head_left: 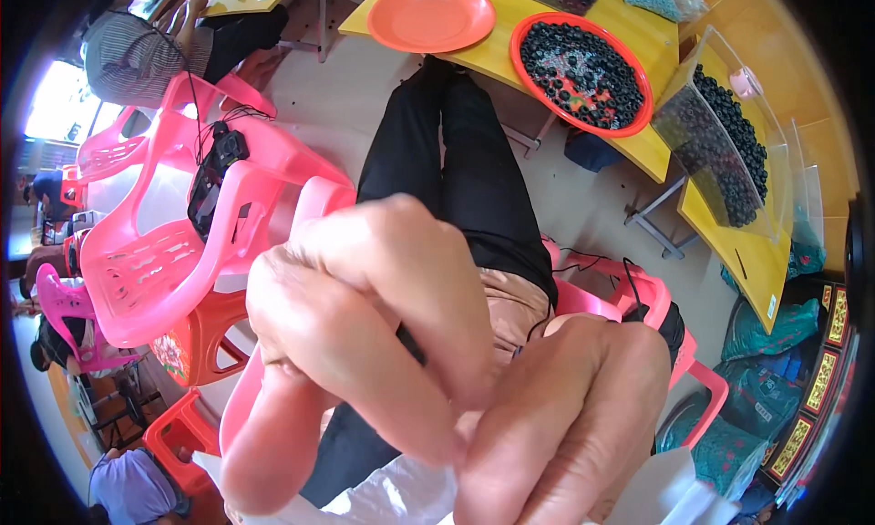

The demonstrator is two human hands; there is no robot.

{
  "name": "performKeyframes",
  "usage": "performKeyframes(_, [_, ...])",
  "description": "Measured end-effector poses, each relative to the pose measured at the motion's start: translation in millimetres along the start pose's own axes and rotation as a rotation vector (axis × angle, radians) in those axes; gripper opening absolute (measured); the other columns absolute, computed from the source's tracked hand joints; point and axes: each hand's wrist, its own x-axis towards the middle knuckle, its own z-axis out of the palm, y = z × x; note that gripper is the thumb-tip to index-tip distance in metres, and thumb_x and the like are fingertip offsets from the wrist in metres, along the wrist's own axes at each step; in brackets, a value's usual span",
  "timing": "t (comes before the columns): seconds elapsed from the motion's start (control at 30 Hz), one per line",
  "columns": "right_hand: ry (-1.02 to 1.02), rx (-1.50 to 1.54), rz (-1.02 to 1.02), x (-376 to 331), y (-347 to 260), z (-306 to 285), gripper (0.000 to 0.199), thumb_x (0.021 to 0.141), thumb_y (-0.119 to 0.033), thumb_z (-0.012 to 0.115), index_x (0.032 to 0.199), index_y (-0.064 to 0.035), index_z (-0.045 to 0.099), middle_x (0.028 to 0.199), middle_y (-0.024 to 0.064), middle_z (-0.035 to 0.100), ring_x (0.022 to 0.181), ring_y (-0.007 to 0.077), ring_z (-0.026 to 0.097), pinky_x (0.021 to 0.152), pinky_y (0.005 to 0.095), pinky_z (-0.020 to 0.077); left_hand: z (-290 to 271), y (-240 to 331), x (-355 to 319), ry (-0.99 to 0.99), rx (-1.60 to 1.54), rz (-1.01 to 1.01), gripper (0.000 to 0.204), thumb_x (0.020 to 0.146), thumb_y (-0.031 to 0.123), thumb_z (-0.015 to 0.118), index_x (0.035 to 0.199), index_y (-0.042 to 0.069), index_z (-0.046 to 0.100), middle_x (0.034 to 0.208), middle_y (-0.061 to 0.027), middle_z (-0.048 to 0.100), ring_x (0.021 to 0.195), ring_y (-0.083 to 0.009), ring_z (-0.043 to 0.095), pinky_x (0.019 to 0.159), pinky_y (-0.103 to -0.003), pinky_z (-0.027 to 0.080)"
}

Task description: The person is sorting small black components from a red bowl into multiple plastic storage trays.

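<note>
The table [638, 33] is yellow. At its left end sits a plain orange plate [430, 16]; beside it an orange-red tray [527, 35] holds black rings [583, 69]. A clear box [720, 115] near the right edge holds more black rings. The chairs [155, 252] are pink, the stool [196, 343] is orange with a flower print, the trousers [456, 160] black.

I see a pale floor [337, 78], yellow tables [629, 33], stacked pink chairs [155, 261], an orange stool [196, 343], bright window light [55, 101] at left
</note>
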Motion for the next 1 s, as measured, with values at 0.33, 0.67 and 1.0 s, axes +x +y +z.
performKeyframes(0.33, [0.137, -0.206, -0.063, -27, -13, -1, 0.036, 0.084, -0.026, 0.091, 0.102, 0.0006, 0.075, 0.101, 0.0124, 0.073, 0.088, 0.0243, 0.071, 0.069, 0.0389, 0.0547, 12, -7, -8, -0.265, 0.186, 0.038, 0.069, 0.115, 0.061, 0.055, 0.08, 0.004, 0.073, 0.074, -0.0137, 0.07, 0.053, -0.0246, 0.066, 0.046, -0.034, 0.044])
performKeyframes(0.67, [0.236, -0.393, -0.088, -44, -35, -9, 0.032, 0.083, -0.025, 0.09, 0.1, -0.0018, 0.077, 0.101, 0.0107, 0.074, 0.089, 0.0246, 0.072, 0.069, 0.0388, 0.0552, 14, -23, 2, -0.441, 0.008, -0.113, 0.063, 0.12, 0.043, 0.048, 0.088, -0.005, 0.074, 0.079, -0.0175, 0.071, 0.058, -0.0294, 0.068, 0.049, -0.041, 0.049])
performKeyframes(1.0, [0.33, -0.652, -0.105, -42, -41, -2, 0.028, 0.083, -0.025, 0.088, 0.099, -0.0042, 0.078, 0.102, 0.0089, 0.075, 0.09, 0.025, 0.072, 0.069, 0.0386, 0.0556, 32, -29, -1, -0.374, -0.161, -0.109, 0.054, 0.115, 0.041, 0.061, 0.092, -0.005, 0.074, 0.078, -0.0178, 0.07, 0.06, -0.0316, 0.069, 0.053, -0.041, 0.052])
